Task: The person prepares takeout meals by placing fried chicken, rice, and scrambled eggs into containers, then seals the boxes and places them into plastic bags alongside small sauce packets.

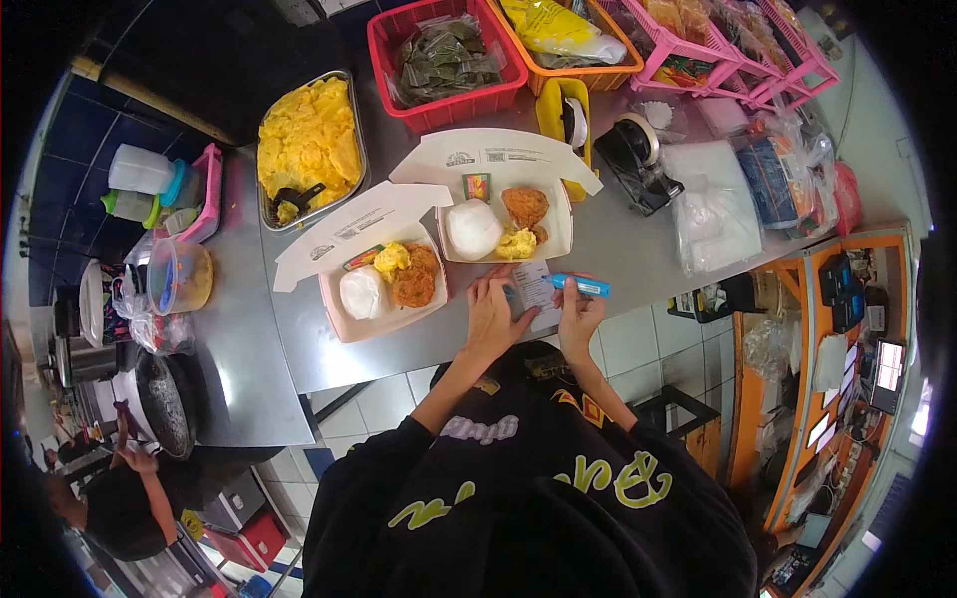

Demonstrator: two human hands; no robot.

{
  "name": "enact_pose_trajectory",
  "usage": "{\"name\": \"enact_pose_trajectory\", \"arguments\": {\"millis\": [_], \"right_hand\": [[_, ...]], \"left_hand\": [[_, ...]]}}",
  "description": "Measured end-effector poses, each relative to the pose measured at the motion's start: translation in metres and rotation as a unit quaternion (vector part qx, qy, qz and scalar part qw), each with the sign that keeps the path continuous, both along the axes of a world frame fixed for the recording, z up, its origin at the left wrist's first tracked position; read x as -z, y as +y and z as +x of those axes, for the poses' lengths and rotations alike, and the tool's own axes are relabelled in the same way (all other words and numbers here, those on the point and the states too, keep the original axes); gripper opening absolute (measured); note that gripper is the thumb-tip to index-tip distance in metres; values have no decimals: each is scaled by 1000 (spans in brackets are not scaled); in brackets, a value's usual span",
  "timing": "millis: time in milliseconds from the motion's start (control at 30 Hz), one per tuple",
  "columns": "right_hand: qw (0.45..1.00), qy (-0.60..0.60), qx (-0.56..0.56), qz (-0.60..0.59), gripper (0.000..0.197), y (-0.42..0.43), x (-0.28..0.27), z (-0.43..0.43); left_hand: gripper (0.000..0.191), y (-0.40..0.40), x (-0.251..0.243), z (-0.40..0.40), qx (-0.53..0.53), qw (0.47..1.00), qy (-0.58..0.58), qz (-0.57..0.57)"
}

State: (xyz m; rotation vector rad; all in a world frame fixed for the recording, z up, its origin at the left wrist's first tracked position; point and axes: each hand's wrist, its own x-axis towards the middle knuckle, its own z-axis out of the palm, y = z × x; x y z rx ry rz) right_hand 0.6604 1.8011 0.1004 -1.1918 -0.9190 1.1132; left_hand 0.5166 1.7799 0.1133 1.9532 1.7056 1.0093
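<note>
My left hand (492, 310) lies on the metal counter's front edge, its fingers pressing a printed paper slip (533, 291) flat. In my right hand (579, 314) is a light blue marker (591, 285), its tip at the slip's upper right. Just beyond stands an open paper meal box (559, 253) with a wrapped white portion (474, 229), fried chicken (525, 206), scrambled egg (516, 244) and a sauce sachet (476, 187). To the left is a second open meal box (351, 329), similarly filled.
A metal tray of scrambled egg (310, 142) with a black utensil stands back left. Behind are a red basket (452, 112) and an orange basket (598, 77). A black tape dispenser (635, 164) and plastic bags (710, 202) stand right. Another person (123, 493) is at far left.
</note>
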Motion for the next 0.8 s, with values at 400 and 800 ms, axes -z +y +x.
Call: {"name": "enact_pose_trajectory", "arguments": {"millis": [400,800], "right_hand": [[995,68,-75,8,19,-1,-6,10],[993,88,-55,55,25,1,-5,-4]], "left_hand": [[63,1,-1,0,-2,1000,2,9],[62,1,-3,1,-4,1000,-6,11]]}}
